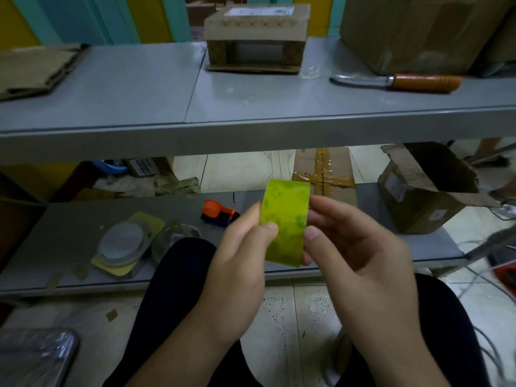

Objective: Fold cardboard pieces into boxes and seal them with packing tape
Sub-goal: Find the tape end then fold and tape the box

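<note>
A yellow-green roll of packing tape is held edge-on above my lap, in front of the lower shelf. My left hand grips its left side with the thumb pressed on the outer face. My right hand holds the right side, thumb on the face and fingers behind. A small taped cardboard box stands on the upper shelf. Flattened cardboard pieces lie at the upper shelf's left end.
A knife with an orange wooden handle lies on the upper grey shelf beside a large carton. On the lower shelf sit an orange tape cutter, round lids and an open torn box. Cables hang at right.
</note>
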Available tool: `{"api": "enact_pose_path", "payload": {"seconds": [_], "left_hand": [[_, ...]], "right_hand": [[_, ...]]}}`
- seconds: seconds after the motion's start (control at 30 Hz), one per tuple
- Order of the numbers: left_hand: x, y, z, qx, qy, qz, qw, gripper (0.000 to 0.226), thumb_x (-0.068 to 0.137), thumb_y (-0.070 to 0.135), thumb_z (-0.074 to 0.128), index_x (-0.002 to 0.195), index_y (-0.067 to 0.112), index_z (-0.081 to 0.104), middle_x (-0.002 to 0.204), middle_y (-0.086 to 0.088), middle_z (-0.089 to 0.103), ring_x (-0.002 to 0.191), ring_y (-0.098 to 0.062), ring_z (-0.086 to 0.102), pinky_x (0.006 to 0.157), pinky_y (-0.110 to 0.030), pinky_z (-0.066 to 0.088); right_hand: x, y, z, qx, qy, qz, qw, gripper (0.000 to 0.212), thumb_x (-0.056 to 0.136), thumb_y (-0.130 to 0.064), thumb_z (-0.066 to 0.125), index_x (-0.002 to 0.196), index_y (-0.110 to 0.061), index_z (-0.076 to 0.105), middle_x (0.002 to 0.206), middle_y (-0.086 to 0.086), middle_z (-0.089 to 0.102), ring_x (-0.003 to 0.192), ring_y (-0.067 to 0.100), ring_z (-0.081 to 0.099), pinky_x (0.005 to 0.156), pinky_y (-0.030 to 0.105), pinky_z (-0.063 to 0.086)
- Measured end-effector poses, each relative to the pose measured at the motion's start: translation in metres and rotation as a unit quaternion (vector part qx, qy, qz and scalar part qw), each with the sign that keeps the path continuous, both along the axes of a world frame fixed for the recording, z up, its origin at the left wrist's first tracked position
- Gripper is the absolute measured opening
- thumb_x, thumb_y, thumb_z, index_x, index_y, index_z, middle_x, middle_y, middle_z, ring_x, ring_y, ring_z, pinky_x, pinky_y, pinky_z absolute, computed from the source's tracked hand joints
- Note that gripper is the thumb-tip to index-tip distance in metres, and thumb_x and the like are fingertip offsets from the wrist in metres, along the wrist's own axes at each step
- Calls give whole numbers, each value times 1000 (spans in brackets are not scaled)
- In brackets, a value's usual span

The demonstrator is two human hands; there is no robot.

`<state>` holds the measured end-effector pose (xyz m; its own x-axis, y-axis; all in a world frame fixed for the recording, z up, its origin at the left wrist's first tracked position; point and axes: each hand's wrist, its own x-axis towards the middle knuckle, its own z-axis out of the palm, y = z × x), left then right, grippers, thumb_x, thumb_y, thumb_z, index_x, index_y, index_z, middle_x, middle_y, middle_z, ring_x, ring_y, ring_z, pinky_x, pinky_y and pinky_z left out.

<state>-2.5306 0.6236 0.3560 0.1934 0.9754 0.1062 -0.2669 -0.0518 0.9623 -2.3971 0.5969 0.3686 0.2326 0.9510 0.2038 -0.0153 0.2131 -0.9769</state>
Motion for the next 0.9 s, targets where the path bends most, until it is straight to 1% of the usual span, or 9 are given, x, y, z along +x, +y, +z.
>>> {"api": "enact_pose_path", "payload": {"seconds": [0.13, 0.2, 0.23, 0.3, 0.4, 0.57, 0.7, 0.8, 0.9], "left_hand": [[11, -2, -3, 38, 25, 69, 997, 30, 90, 22, 47, 91, 2, 70, 87, -26, 62, 82, -35, 58, 73, -28, 50], [19, -6, -3, 65, 33, 76, 994, 30, 93, 15, 43, 86, -7, 62, 76, -23, 56, 75, -37, 53, 63, -25, 48], [22, -8, -2, 72, 34, 72, 994, 27, 93, 13, 42, 83, -7, 59, 73, -22, 54, 73, -38, 51, 60, -26, 46], [28, -11, 0, 83, 35, 56, 994, 22, 93, 6, 41, 79, -6, 54, 70, -19, 50, 68, -36, 47, 57, -28, 44], [29, -13, 0, 76, 26, 45, 996, 18, 93, 2, 40, 78, 1, 50, 65, -6, 45, 60, -20, 43, 52, -23, 40], [27, -15, -4, 49, 27, 34, 998, 14, 95, 6, 40, 85, 0, 49, 68, -11, 39, 62, -24, 39, 53, -29, 39], [23, -17, -11, 15, 45, 37, 998, 21, 94, 14, 43, 95, 18, 64, 73, 3, 53, 69, -15, 51, 62, -26, 45], [23, -19, -10, 16, 52, 27, 998, 32, 92, 12, 43, 100, 24, 71, 79, -1, 60, 78, -14, 59, 69, -26, 52], [25, -19, -4, 46, 46, 24, 998, 25, 93, 7, 42, 96, 11, 66, 79, -9, 57, 76, -15, 56, 66, -22, 50]], "right_hand": [[-17, -1, -1, 3, 2, 11, 1000, 35, 92, 0, 69, 110, -29, 76, 100, -8, 78, 96, 13, 74, 79, 24, 59], [-26, 0, -3, 6, 26, -2, 1000, 24, 94, -2, 66, 99, -22, 79, 85, 0, 75, 80, 18, 70, 71, 24, 56], [-30, 0, -5, 5, 38, -15, 999, 17, 92, -6, 63, 91, -15, 77, 77, 10, 69, 73, 30, 62, 63, 28, 50], [-34, -1, -6, -8, 56, -47, 997, 13, 84, -9, 56, 79, -6, 68, 70, 24, 52, 61, 33, 42, 51, 34, 36], [-39, -2, -7, -20, 67, -62, 996, 12, 80, -9, 50, 74, -3, 59, 62, 20, 42, 55, 25, 36, 45, 38, 28], [-38, -3, -11, -18, 66, -34, 997, 11, 82, -4, 48, 77, -1, 57, 63, 21, 41, 54, 20, 37, 44, 33, 31], [-34, -2, -14, -9, 70, -10, 997, 13, 80, -1, 47, 82, 2, 59, 65, 21, 43, 57, 19, 39, 47, 29, 34], [-33, -1, -15, -5, 72, 0, 997, 15, 78, 1, 46, 84, 3, 60, 66, 21, 43, 58, 20, 39, 49, 30, 34], [-33, -1, -15, 3, 78, -7, 997, 12, 78, 0, 47, 82, 2, 59, 64, 13, 44, 58, 22, 37, 49, 30, 33]]}}
